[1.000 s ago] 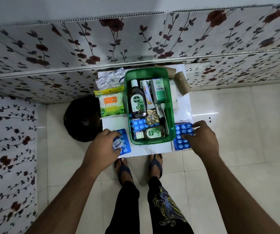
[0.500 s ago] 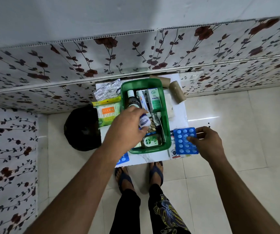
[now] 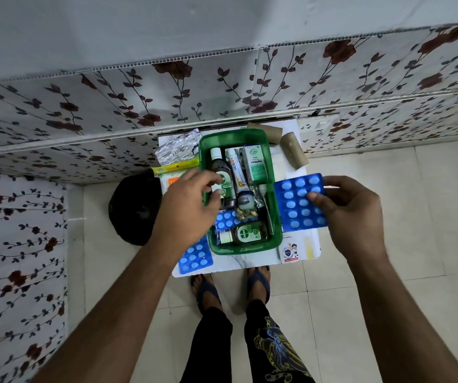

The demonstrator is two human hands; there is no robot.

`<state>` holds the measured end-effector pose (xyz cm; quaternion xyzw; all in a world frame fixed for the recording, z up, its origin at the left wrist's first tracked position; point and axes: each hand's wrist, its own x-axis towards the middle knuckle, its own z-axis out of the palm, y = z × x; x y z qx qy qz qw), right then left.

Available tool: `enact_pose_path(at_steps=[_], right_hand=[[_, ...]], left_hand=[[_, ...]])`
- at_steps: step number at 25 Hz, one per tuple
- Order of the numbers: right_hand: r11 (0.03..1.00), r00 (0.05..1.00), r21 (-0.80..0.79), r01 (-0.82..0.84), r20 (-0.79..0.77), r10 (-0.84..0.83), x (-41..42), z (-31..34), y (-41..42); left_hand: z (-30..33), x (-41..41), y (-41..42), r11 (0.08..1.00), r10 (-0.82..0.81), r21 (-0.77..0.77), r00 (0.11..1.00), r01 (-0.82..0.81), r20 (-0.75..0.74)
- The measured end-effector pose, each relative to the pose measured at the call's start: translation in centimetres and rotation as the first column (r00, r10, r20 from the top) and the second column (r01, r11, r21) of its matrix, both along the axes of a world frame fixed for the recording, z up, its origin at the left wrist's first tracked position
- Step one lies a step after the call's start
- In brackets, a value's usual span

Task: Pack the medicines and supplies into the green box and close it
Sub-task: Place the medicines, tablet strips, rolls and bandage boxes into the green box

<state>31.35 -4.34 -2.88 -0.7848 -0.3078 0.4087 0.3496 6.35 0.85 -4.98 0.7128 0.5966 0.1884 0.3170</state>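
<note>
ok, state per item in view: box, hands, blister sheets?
green plastic box: open, no lid on, partly packed
left hand: empty, fingers spread over the box
right hand: grip pinching a blue blister sheet
held blue blister sheet: lifted, at the box's right edge
second blue blister sheet: flat on the table, outside the box
small white jar: inside the box
</note>
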Motion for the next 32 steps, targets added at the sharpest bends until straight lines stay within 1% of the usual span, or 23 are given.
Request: enact_pose_path(at_steps=[2,3,4,5,6,7,8,9,11,14,15,16,17,18,19,20,21,22,23,25,26,28,32], right_hand=[[0.971,0.970,0.067,-0.228,0.103,0.221,-3.0,1.2,1.6],[0.920,0.907,0.034,-0.390,0.185,0.377,-4.6,1.0,2.3],[0.828,0.795,-0.043,-0.559,0.257,0.549,-6.1,0.3,3.1],[0.702,0.643,-0.138,-0.699,0.307,0.701,-7.4,-0.6,3.6],[0.571,0.489,-0.228,-0.789,0.330,0.807,-8.4,-1.8,4.0],[0.466,0.367,-0.300,-0.833,0.331,0.869,-9.1,-2.8,4.2],[0.394,0.285,-0.355,-0.848,0.321,0.903,-9.7,-3.6,4.3],[0.356,0.240,-0.391,-0.849,0.316,0.918,-10.2,-4.3,4.3],[0.330,0.179,-0.426,-0.843,0.355,0.918,-11.1,-5.2,4.3],[0.328,0.105,-0.473,-0.818,0.439,0.893,-10.8,-4.7,3.8],[0.343,0.108,-0.463,-0.817,0.461,0.881,-10.7,-4.1,3.7],[0.385,0.154,-0.424,-0.820,0.485,0.861,-10.4,-3.3,3.8],[0.472,0.255,-0.349,-0.809,0.515,0.818,-9.9,-2.4,4.2],[0.593,0.399,-0.250,-0.765,0.540,0.741,-8.9,-1.7,4.9],[0.725,0.558,-0.130,-0.677,0.552,0.620,-7.7,-1.3,5.9],[0.831,0.689,-0.031,-0.555,0.543,0.480,-6.2,-1.3,7.0],[0.899,0.763,0.020,-0.438,0.537,0.360,-4.8,-1.9,8.1],[0.936,0.783,-0.002,-0.352,0.547,0.295,-3.5,-3.0,9.1],[0.950,0.775,-0.076,-0.302,0.560,0.291,-2.4,-4.4,9.9],[0.935,0.763,-0.229,-0.270,0.542,0.352,-1.2,-7.1,11.1],[0.928,0.763,-0.266,-0.260,0.533,0.366,-1.0,-8.0,11.6],[0.929,0.756,-0.290,-0.230,0.547,0.358,-0.9,-9.0,12.1],[0.926,0.754,-0.316,-0.205,0.553,0.355,-1.2,-9.1,12.5]], left_hand=[[-0.2,-2.0,-0.6,0.992,0.128,0.004,0.991,-0.129,0.046],[-0.5,-3.0,-1.0,0.983,0.183,-0.019,0.982,-0.182,0.051],[-1.0,-3.9,-1.4,0.972,0.232,-0.052,0.971,-0.230,0.052],[-1.6,-4.6,-1.9,0.961,0.268,-0.087,0.962,-0.263,0.054],[-2.2,-5.1,-2.4,0.952,0.290,-0.116,0.956,-0.282,0.055],[-2.7,-5.6,-3.0,0.947,0.301,-0.138,0.952,-0.291,0.053],[-3.3,-6.0,-3.5,0.942,0.310,-0.153,0.949,-0.300,0.050],[-3.7,-6.4,-3.9,0.937,0.320,-0.163,0.946,-0.309,0.045],[-4.1,-7.3,-4.6,0.924,0.350,-0.179,0.936,-0.337,0.045],[-3.9,-7.2,-4.3,0.921,0.363,-0.166,0.930,-0.351,0.048],[-3.8,-7.2,-3.7,0.922,0.366,-0.151,0.929,-0.356,0.045],[-4.0,-7.4,-2.9,0.923,0.366,-0.141,0.930,-0.358,0.033],[-4.3,-7.5,-1.9,0.922,0.363,-0.145,0.932,-0.358,0.006],[-4.8,-7.7,-0.9,0.917,0.362,-0.170,0.932,-0.362,-0.031],[-5.2,-7.7,0.1,0.904,0.368,-0.211,0.928,-0.373,-0.065],[-5.7,-7.7,1.0,0.882,0.386,-0.257,0.918,-0.396,-0.092],[-6.1,-7.7,1.7,0.854,0.411,-0.296,0.904,-0.427,-0.118],[-6.6,-7.6,2.3,0.827,0.437,-0.326,0.888,-0.459,-0.141],[-7.2,-7.6,2.7,0.804,0.455,-0.347,0.875,-0.483,-0.165],[-8.2,-7.5,3.3,0.780,0.470,-0.365,0.861,-0.508,-0.194],[-8.5,-7.4,3.4,0.778,0.468,-0.365,0.859,-0.511,-0.207],[-8.9,-7.2,3.6,0.779,0.466,-0.355,0.856,-0.516,-0.223],[-8.5,-6.4,3.5,0.757,0.536,-0.334,0.826,-0.561,-0.175]])
